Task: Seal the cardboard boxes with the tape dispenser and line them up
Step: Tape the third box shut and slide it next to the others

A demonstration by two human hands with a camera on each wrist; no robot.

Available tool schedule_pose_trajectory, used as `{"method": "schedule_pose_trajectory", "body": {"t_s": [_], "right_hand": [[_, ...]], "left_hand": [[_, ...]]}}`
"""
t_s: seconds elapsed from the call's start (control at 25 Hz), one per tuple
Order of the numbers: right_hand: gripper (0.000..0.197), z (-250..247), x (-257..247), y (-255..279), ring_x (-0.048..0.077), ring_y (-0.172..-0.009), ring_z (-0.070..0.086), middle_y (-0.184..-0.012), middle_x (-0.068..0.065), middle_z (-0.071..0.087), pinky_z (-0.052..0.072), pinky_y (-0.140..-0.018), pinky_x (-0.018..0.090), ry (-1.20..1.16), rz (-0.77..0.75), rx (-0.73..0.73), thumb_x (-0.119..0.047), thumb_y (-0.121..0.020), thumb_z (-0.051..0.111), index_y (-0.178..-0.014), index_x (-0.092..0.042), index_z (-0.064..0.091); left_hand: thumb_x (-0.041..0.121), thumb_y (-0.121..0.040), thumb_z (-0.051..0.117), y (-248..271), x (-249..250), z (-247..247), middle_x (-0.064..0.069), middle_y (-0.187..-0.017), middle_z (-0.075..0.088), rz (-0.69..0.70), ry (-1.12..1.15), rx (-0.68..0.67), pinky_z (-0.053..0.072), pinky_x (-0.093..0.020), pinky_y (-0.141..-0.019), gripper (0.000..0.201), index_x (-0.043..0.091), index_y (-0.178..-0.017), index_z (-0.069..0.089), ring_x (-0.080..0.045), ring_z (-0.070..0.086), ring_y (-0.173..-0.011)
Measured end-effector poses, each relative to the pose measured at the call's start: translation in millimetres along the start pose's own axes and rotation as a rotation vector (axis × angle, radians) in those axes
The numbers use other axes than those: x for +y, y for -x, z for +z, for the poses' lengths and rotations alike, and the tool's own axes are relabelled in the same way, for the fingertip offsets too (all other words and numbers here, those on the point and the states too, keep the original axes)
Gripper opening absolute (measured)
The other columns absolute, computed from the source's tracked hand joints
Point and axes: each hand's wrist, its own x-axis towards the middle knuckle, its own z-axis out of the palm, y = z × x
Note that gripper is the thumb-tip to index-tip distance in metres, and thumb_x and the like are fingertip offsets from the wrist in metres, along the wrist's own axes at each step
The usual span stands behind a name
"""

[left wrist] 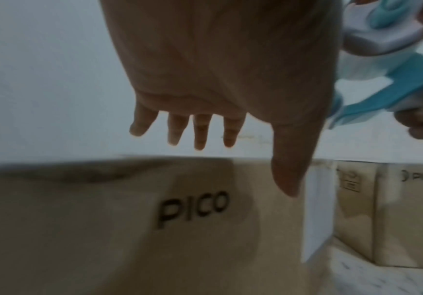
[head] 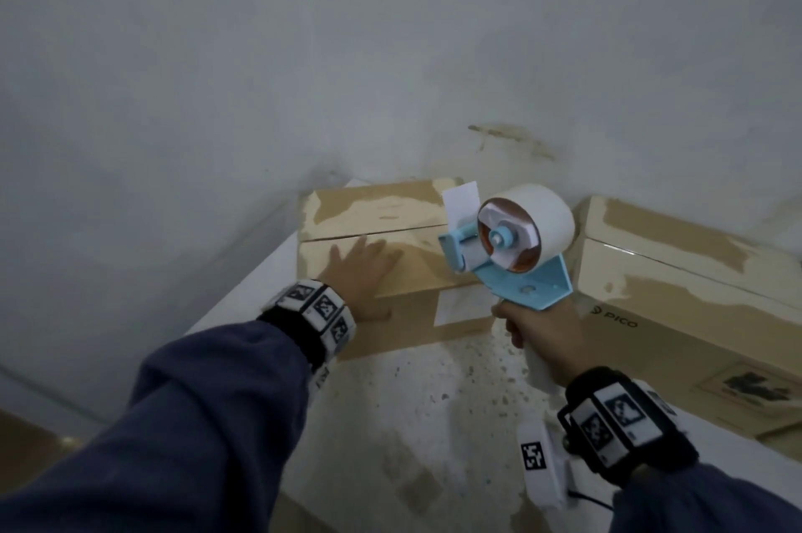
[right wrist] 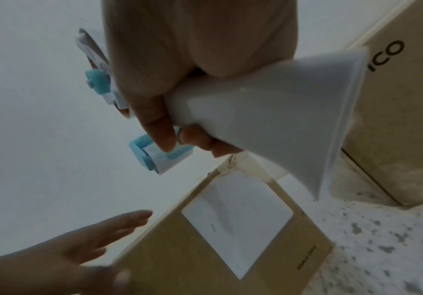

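A brown PICO cardboard box (head: 403, 272) stands on the white speckled table (head: 425, 393) against the wall, its top seam unsealed. My left hand (head: 360, 267) lies flat, fingers spread, on the box's top near the front left; in the left wrist view the left hand (left wrist: 217, 79) shows straight fingers above the box (left wrist: 129, 219). My right hand (head: 538, 328) grips the white handle of a blue tape dispenser (head: 507, 246), held up beside the box's right end, a white tape end sticking up. The right wrist view shows the handle (right wrist: 268, 111) in the fist.
A second PICO box (head: 685, 289) lies to the right against the wall, also seen as the second box (left wrist: 407, 215) in the left wrist view. A white label (head: 462, 304) sits on the first box's front. The table's left edge (head: 243, 298) drops off close by.
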Motion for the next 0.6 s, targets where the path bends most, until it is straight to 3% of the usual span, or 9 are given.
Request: {"method": "schedule_pose_trajectory", "body": {"t_s": [0.08, 0.2, 0.32, 0.4, 0.48, 0.56, 0.6], "right_hand": [[0.017, 5, -6, -6, 0.017, -0.046, 0.043, -0.060, 0.009, 0.051, 0.037, -0.043, 0.026, -0.026, 0.016, 0.036, 0.007, -0.075, 0.064, -0.072, -0.006, 0.054], [0.016, 7, -13, -17, 0.018, -0.049, 0.044, -0.061, 0.007, 0.052, 0.037, -0.045, 0.027, -0.063, 0.035, 0.065, 0.007, -0.074, 0.064, -0.074, -0.008, 0.056], [0.016, 8, -16, -24, 0.020, -0.052, 0.043, -0.062, 0.009, 0.050, 0.036, -0.047, 0.028, -0.073, 0.025, 0.096, 0.005, -0.074, 0.063, -0.074, -0.009, 0.055], [0.015, 10, -17, -26, 0.020, -0.052, 0.041, -0.063, 0.011, 0.047, 0.035, -0.048, 0.029, -0.088, 0.026, 0.100, 0.004, -0.077, 0.063, -0.075, -0.008, 0.054], [0.015, 11, -20, -27, 0.018, -0.051, 0.042, -0.062, 0.009, 0.048, 0.035, -0.048, 0.029, -0.106, 0.025, 0.098, 0.002, -0.078, 0.064, -0.076, -0.008, 0.054], [0.016, 12, -22, -27, 0.017, -0.051, 0.044, -0.060, 0.004, 0.051, 0.036, -0.048, 0.029, -0.110, 0.001, 0.124, 0.002, -0.077, 0.066, -0.075, -0.009, 0.055], [0.016, 12, -23, -28, 0.017, -0.051, 0.045, -0.060, 0.002, 0.053, 0.037, -0.049, 0.029, -0.103, -0.014, 0.147, 0.001, -0.076, 0.067, -0.075, -0.010, 0.056]], "left_hand": [[0.045, -0.092, 0.047, -17, 25, -1, -0.005, -0.160, -0.007, 0.131, -0.071, 0.048, 0.007, -0.052, -0.117, 0.080, 0.023, -0.151, -0.002, -0.027, -0.004, -0.148], [0.036, -0.096, 0.043, -27, 24, 0, -0.006, -0.160, -0.005, 0.279, -0.130, 0.014, 0.013, -0.046, -0.118, 0.070, 0.023, -0.151, 0.000, -0.027, 0.001, -0.148], [0.029, -0.088, 0.059, -22, 4, -18, -0.001, -0.160, 0.010, 0.360, -0.062, -0.118, 0.019, -0.037, -0.118, 0.073, 0.028, -0.149, 0.019, -0.022, 0.016, -0.146], [0.034, -0.083, 0.061, -22, -2, -37, -0.001, -0.153, 0.032, 0.370, -0.025, -0.192, 0.029, -0.035, -0.114, 0.061, 0.025, -0.141, 0.043, -0.021, 0.034, -0.138], [0.047, -0.085, 0.052, -30, 4, -58, -0.006, -0.130, 0.059, 0.284, 0.220, -0.176, 0.043, -0.037, -0.101, 0.048, 0.015, -0.119, 0.065, -0.024, 0.055, -0.118], [0.051, -0.095, 0.038, -44, 16, -74, -0.009, -0.115, 0.066, 0.105, 0.780, -0.145, 0.048, -0.031, -0.082, 0.054, 0.007, -0.115, 0.064, -0.027, 0.063, -0.103], [0.053, -0.096, 0.033, -55, 22, -82, -0.011, -0.118, 0.064, 0.028, 1.092, -0.156, 0.047, -0.031, -0.081, 0.059, 0.006, -0.121, 0.059, -0.028, 0.063, -0.104]]}}
